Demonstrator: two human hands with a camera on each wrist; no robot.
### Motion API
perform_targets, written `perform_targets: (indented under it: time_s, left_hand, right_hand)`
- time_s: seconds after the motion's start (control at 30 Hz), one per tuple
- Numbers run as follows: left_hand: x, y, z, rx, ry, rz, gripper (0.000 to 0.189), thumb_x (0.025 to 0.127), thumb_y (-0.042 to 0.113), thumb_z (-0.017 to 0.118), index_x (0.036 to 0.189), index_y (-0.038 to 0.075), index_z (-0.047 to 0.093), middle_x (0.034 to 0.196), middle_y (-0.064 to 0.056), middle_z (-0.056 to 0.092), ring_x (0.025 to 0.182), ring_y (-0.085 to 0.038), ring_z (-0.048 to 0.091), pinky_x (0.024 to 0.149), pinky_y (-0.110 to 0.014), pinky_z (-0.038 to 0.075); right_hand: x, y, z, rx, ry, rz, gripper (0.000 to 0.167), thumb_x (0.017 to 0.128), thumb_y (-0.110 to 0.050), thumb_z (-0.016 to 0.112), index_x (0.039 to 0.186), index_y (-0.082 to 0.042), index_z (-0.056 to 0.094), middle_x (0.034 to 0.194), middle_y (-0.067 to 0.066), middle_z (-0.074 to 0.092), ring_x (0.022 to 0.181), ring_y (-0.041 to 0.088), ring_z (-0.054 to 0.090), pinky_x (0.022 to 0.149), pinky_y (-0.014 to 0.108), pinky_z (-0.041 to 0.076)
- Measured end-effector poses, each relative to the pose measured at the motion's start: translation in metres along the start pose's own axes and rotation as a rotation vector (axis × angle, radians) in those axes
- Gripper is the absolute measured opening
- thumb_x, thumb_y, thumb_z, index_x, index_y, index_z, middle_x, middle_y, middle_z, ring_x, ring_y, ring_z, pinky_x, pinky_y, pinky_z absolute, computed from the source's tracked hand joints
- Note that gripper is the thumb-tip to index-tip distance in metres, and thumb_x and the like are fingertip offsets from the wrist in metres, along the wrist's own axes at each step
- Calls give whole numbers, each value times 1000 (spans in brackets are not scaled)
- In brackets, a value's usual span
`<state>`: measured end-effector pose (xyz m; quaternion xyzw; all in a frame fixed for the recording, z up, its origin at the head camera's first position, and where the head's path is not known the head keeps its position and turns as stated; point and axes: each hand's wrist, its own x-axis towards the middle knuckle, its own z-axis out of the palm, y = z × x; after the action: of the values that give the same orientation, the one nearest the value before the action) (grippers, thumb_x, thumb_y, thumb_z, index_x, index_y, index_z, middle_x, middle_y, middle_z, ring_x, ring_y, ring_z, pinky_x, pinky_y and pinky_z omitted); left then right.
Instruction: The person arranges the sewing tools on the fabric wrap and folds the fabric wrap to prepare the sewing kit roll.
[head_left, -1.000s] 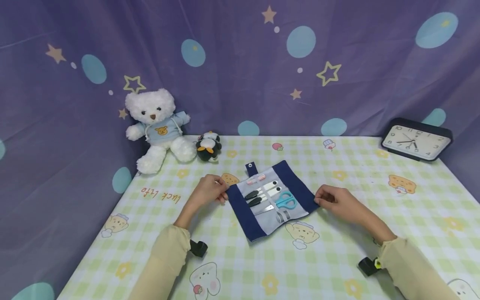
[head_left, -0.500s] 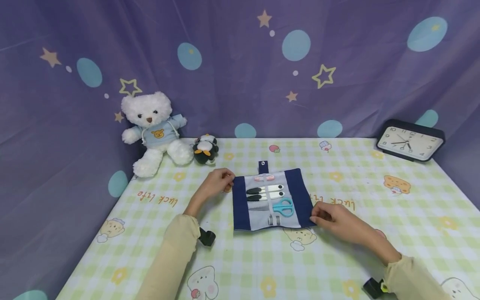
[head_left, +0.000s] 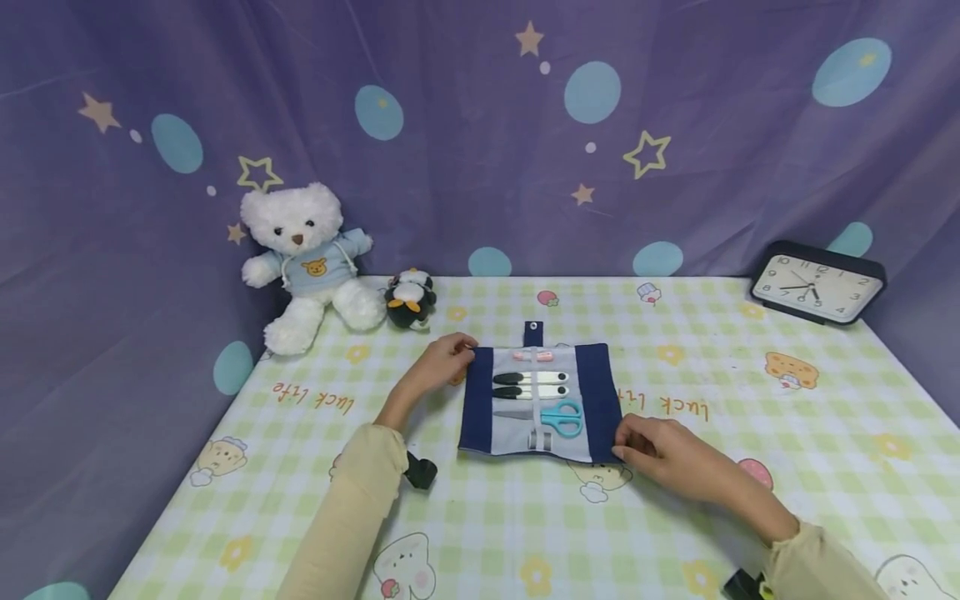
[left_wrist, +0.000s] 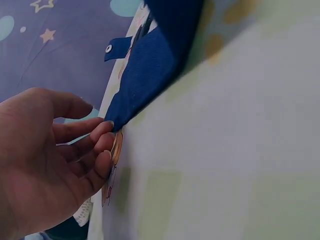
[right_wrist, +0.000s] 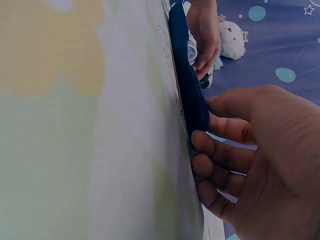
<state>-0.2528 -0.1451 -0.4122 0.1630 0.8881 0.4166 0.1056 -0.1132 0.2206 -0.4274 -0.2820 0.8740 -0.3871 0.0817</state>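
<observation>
An unfolded navy sewing kit [head_left: 597, 403] with grey lining lies mid-table in the head view, its snap tab [head_left: 533, 333] pointing to the back. Under its elastic strap sit turquoise-handled scissors [head_left: 564, 418], two slim white tools with black ends [head_left: 531, 392], a small pink item [head_left: 533, 356] and grey spools [head_left: 540, 440]. My left hand [head_left: 442, 364] pinches the back left corner; the left wrist view shows its fingertips [left_wrist: 106, 126] on the navy cloth. At the front right corner, my right hand [head_left: 663, 450] holds the edge between thumb and fingers.
A white teddy bear [head_left: 303, 258] and a small penguin toy [head_left: 410, 298] sit at the table's back left. A black-framed clock [head_left: 817, 283] stands at the back right. A purple patterned curtain [head_left: 450, 167] hangs behind the checked tablecloth [head_left: 480, 533].
The sewing kit has turned clockwise from a slant to nearly square with the table. My right hand has come toward the front with its corner; my left hand has moved slightly back and right.
</observation>
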Motion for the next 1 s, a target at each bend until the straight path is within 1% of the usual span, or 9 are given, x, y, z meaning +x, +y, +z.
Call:
perform_targets:
  time_s: [0.13, 0.27, 0.37, 0.5, 0.63, 0.7, 0.83, 0.93, 1.0]
  left_hand:
    - [-8, 4, 1, 75, -8, 56, 34, 107, 11, 53, 136, -5, 57, 98, -11, 62, 76, -19, 56, 74, -37, 47]
    - [-26, 16, 1, 179, -37, 157, 31, 106, 10, 56, 133, -4, 60, 106, -10, 61, 89, -21, 58, 78, -38, 49]
    - [-42, 26, 1, 219, -83, 230, 27, 105, 13, 60, 128, -1, 64, 109, -9, 62, 95, -22, 59, 81, -38, 50]
    - [-66, 35, 2, 257, -164, 286, 24, 102, 22, 69, 118, 4, 68, 110, -6, 63, 101, -23, 60, 87, -40, 51]
    - [-84, 38, 5, 328, -228, 314, 26, 93, 32, 80, 107, 12, 70, 106, 0, 63, 99, -20, 59, 89, -39, 49]
    - [-91, 38, 7, 380, -241, 322, 26, 90, 35, 83, 102, 16, 69, 101, 4, 61, 96, -17, 57, 88, -39, 48]
    - [-98, 37, 10, 459, -251, 326, 24, 87, 32, 85, 94, 19, 66, 95, 8, 58, 91, -15, 53, 84, -37, 46]
    - [-99, 35, 12, 466, -260, 321, 21, 89, 27, 84, 92, 20, 65, 94, 8, 56, 87, -13, 51, 80, -35, 45]
    - [-99, 33, 13, 454, -263, 319, 18, 90, 24, 82, 93, 20, 64, 93, 8, 56, 85, -12, 51, 78, -34, 45]
  right_hand:
    - [0, -1, 1, -69, 29, -15, 5, 103, -21, 68, 100, -17, 66, 79, -13, 58, 67, 3, 52, 60, 27, 46]
    - [0, -3, 1, -218, 110, -74, 7, 99, -20, 72, 97, -23, 66, 81, -16, 51, 73, 3, 47, 63, 27, 44]
    - [0, -5, 3, -318, 163, -113, 13, 96, -21, 77, 95, -27, 65, 84, -17, 49, 79, 4, 46, 67, 29, 44]
    - [2, -8, 6, -368, 191, -157, 18, 89, -26, 83, 94, -27, 66, 93, -17, 52, 87, 4, 48, 74, 33, 48]
    - [2, -10, 6, -374, 188, -180, 26, 83, -31, 89, 97, -25, 67, 99, -18, 54, 92, 5, 49, 78, 37, 49]
    - [3, -10, 7, -375, 178, -182, 29, 81, -31, 90, 97, -24, 67, 99, -17, 54, 93, 6, 51, 87, 42, 51]
    - [4, -10, 8, -387, 156, -189, 29, 82, -29, 90, 98, -20, 67, 96, -14, 55, 90, 7, 52, 86, 42, 51]
    - [5, -8, 8, -398, 150, -208, 25, 84, -24, 87, 98, -20, 66, 94, -13, 56, 88, 6, 52, 76, 37, 49]
    - [5, -7, 8, -405, 155, -227, 22, 86, -22, 86, 96, -21, 66, 95, -14, 56, 88, 5, 52, 75, 36, 49]
